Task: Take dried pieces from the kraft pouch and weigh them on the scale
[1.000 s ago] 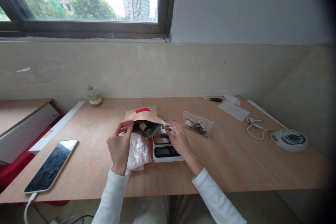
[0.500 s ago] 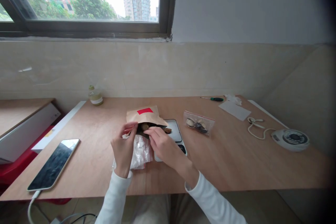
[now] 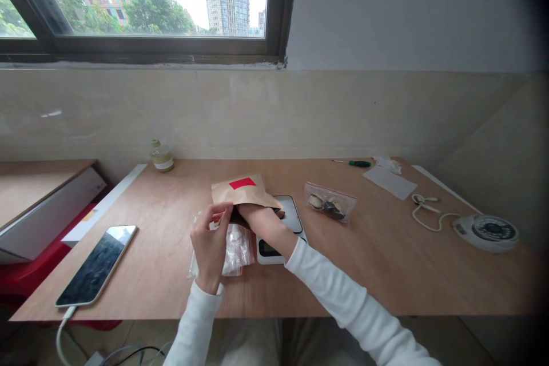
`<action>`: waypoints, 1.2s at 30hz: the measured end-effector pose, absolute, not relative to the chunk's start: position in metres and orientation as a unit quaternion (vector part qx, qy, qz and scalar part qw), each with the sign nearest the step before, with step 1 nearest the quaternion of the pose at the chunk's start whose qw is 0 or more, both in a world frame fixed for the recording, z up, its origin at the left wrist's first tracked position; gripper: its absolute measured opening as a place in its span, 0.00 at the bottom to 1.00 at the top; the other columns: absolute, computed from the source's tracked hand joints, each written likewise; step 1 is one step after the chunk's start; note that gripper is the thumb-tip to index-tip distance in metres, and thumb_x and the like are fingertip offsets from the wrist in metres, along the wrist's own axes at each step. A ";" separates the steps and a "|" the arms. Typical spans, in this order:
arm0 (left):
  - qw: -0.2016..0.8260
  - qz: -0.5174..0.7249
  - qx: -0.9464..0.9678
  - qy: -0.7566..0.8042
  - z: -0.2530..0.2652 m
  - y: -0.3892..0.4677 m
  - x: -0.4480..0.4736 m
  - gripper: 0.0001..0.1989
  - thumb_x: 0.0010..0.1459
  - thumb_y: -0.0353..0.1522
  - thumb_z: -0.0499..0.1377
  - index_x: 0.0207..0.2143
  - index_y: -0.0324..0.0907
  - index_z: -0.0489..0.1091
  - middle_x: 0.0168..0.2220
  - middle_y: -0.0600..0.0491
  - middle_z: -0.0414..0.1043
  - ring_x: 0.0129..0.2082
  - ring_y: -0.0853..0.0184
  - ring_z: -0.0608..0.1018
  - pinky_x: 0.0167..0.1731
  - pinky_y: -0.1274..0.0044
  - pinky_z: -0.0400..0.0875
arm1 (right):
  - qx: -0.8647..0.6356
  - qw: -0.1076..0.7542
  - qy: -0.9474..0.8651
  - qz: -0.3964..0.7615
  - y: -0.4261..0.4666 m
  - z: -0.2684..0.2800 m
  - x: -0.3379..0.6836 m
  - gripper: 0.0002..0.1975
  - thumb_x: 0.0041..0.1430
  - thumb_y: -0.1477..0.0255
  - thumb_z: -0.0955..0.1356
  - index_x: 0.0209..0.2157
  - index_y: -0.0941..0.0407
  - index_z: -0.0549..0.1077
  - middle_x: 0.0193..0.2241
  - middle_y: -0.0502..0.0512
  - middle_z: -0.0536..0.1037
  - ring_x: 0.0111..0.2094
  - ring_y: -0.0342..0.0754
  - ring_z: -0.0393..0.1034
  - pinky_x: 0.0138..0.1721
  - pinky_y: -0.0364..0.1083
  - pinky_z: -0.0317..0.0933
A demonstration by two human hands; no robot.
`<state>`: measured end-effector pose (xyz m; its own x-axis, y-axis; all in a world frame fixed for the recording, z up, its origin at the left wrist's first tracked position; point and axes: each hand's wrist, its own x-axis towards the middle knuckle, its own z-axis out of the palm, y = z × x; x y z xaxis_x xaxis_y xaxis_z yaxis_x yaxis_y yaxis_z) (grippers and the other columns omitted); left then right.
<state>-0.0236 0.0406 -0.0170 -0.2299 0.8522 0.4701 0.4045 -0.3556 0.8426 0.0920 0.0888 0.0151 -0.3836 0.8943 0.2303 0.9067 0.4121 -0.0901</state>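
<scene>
A brown paper bag (image 3: 222, 193) with a red label lies on its side, its mouth facing me. My left hand (image 3: 211, 239) pinches the rim of that mouth at its left side. Into the opening reaches my right hand (image 3: 259, 219), whose fingers are hidden inside. Under the bag's right part is a white kitchen scale (image 3: 293, 213); a small brown piece (image 3: 281, 214) shows on it beside my right wrist. Crumpled clear plastic bags (image 3: 241, 250) lie below the paper bag, between my hands. What else the paper bag holds is hidden.
Right of the scale lies a clear zip bag (image 3: 329, 203) with several dark and pale pieces. Farther out are a screwdriver (image 3: 358, 163), white paper (image 3: 389, 182) and a round white device (image 3: 486, 232) with a cord. A charging phone (image 3: 98, 266) and small bottle (image 3: 162, 159) stand left.
My right hand has gone from the bag's mouth deep into it, hiding the fingers. My left hand still grips the rim. The whole view has shifted slightly.
</scene>
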 end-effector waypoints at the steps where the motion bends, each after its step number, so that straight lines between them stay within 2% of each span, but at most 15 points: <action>1: 0.196 0.573 0.590 0.533 -0.017 0.041 -0.024 0.08 0.57 0.40 0.60 0.36 0.47 0.75 0.36 0.56 0.78 0.33 0.67 0.78 0.37 0.76 0.71 | -0.539 0.121 -0.833 -0.026 0.084 0.014 0.095 0.16 0.63 0.82 0.61 0.50 0.60 0.71 0.46 0.64 0.78 0.49 0.56 0.72 0.52 0.51 0.65; 5: 0.192 0.571 0.590 0.537 -0.017 0.042 -0.026 0.08 0.58 0.39 0.60 0.36 0.47 0.75 0.36 0.56 0.78 0.34 0.67 0.79 0.37 0.76 0.71 | -0.517 0.124 -0.846 -0.018 0.053 0.011 0.108 0.18 0.62 0.84 0.59 0.52 0.61 0.69 0.43 0.63 0.78 0.40 0.55 0.76 0.43 0.51 0.71; 7: 0.187 0.575 0.587 0.538 -0.016 0.042 -0.026 0.08 0.58 0.39 0.60 0.36 0.47 0.75 0.36 0.56 0.78 0.34 0.67 0.79 0.38 0.76 0.71 | -0.500 0.159 -0.851 -0.011 0.037 0.014 0.117 0.18 0.62 0.84 0.59 0.52 0.60 0.68 0.45 0.62 0.77 0.43 0.54 0.75 0.43 0.51 0.71; 11: 0.187 0.575 0.582 0.543 -0.013 0.044 -0.026 0.08 0.57 0.39 0.60 0.35 0.47 0.75 0.36 0.56 0.78 0.34 0.67 0.79 0.38 0.76 0.71 | -0.456 0.291 -0.837 0.084 0.011 0.023 0.149 0.20 0.64 0.78 0.63 0.57 0.54 0.63 0.53 0.57 0.73 0.55 0.50 0.68 0.55 0.50 0.65; 13: 0.183 0.578 0.578 0.547 -0.011 0.045 -0.026 0.08 0.57 0.39 0.60 0.35 0.47 0.75 0.35 0.56 0.78 0.34 0.67 0.79 0.38 0.76 0.71 | -0.459 0.365 -0.797 0.145 0.003 0.019 0.173 0.24 0.63 0.72 0.66 0.59 0.50 0.59 0.54 0.55 0.72 0.53 0.48 0.69 0.54 0.49 0.65; 16: 0.168 0.588 0.570 0.549 -0.010 0.047 -0.026 0.08 0.57 0.39 0.61 0.35 0.46 0.75 0.35 0.56 0.79 0.34 0.67 0.79 0.40 0.75 0.72 | -0.520 0.449 -0.709 0.159 -0.004 -0.001 0.206 0.25 0.62 0.68 0.67 0.59 0.51 0.58 0.52 0.57 0.72 0.49 0.49 0.71 0.50 0.50 0.67; 18: 0.158 0.595 0.565 0.549 -0.010 0.050 -0.027 0.08 0.56 0.39 0.61 0.35 0.46 0.76 0.36 0.55 0.79 0.34 0.67 0.79 0.40 0.75 0.71 | -0.554 0.444 -0.687 0.158 -0.004 -0.019 0.219 0.21 0.61 0.67 0.67 0.55 0.52 0.62 0.50 0.58 0.73 0.48 0.50 0.72 0.49 0.52 0.67; 20: 0.149 0.598 0.561 0.553 -0.010 0.052 -0.027 0.08 0.56 0.39 0.61 0.35 0.46 0.76 0.36 0.55 0.79 0.34 0.67 0.79 0.40 0.74 0.71 | -0.567 0.403 -0.699 0.164 -0.003 -0.034 0.223 0.16 0.62 0.68 0.66 0.51 0.52 0.65 0.47 0.57 0.74 0.47 0.51 0.72 0.49 0.53 0.66; 23: 0.144 0.601 0.556 0.556 -0.009 0.053 -0.026 0.09 0.56 0.40 0.61 0.35 0.46 0.76 0.36 0.54 0.79 0.34 0.67 0.79 0.40 0.74 0.71 | -0.556 0.362 -0.731 0.162 0.005 -0.049 0.218 0.13 0.63 0.71 0.65 0.49 0.53 0.67 0.46 0.57 0.75 0.49 0.53 0.71 0.51 0.55 0.65; 30: 0.139 0.598 0.561 0.555 -0.008 0.053 -0.027 0.10 0.56 0.40 0.60 0.36 0.46 0.76 0.36 0.54 0.79 0.34 0.66 0.79 0.39 0.75 0.72 | -0.507 0.326 -0.789 0.116 0.033 -0.071 0.202 0.19 0.58 0.82 0.64 0.51 0.54 0.69 0.49 0.59 0.74 0.54 0.52 0.68 0.54 0.56 0.65; 36: 0.146 0.599 0.558 0.556 -0.009 0.054 -0.027 0.09 0.56 0.40 0.61 0.35 0.46 0.76 0.35 0.54 0.79 0.34 0.66 0.79 0.39 0.75 0.71 | -0.531 0.301 -0.792 0.013 0.036 -0.070 0.197 0.22 0.62 0.80 0.61 0.57 0.57 0.65 0.58 0.64 0.68 0.60 0.55 0.60 0.58 0.60 0.60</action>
